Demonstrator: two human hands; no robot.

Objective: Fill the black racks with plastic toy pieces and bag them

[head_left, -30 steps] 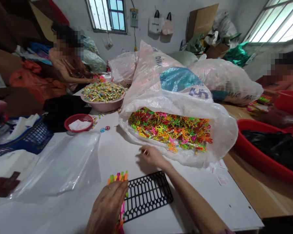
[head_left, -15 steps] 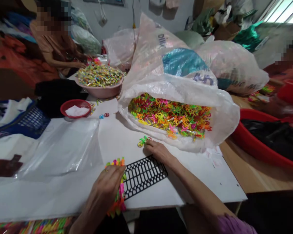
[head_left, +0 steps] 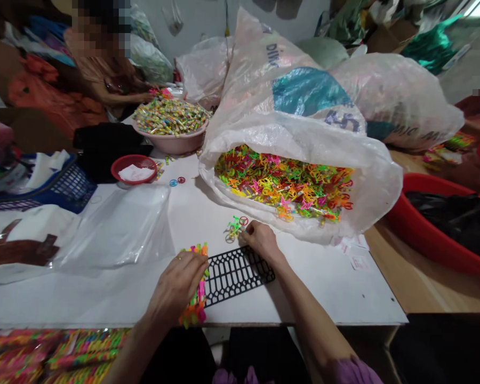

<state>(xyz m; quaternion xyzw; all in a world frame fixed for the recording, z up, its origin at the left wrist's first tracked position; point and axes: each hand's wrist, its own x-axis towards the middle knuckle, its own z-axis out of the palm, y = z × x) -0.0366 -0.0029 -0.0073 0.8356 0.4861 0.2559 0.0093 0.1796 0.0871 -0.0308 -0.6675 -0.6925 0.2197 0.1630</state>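
My left hand [head_left: 176,285] is closed over a row of small colourful plastic toys [head_left: 196,306] set along the left end of a black slotted rack [head_left: 236,273] on the white table [head_left: 336,288]. My right hand [head_left: 262,241] rests just beyond the rack, fingers pinched on a small green and yellow toy bicycle [head_left: 234,228]. Right behind it lies a big clear plastic sack [head_left: 304,138], its mouth open toward me and full of little plastic bicycles [head_left: 284,184] in many colours.
A clear plastic sheet [head_left: 116,229] lies to the left, with a blue basket [head_left: 64,186] and small red bowl [head_left: 134,168] behind. A pink basin of sweets [head_left: 170,125] stands before another person [head_left: 108,69]. A red tub [head_left: 436,224] sits at right. Packed toys [head_left: 52,354] lie below the table edge.
My right hand drew back from the sack with a small toy bicycle and now holds it near the rack. My left hand stayed on the toys; the view tilted down.
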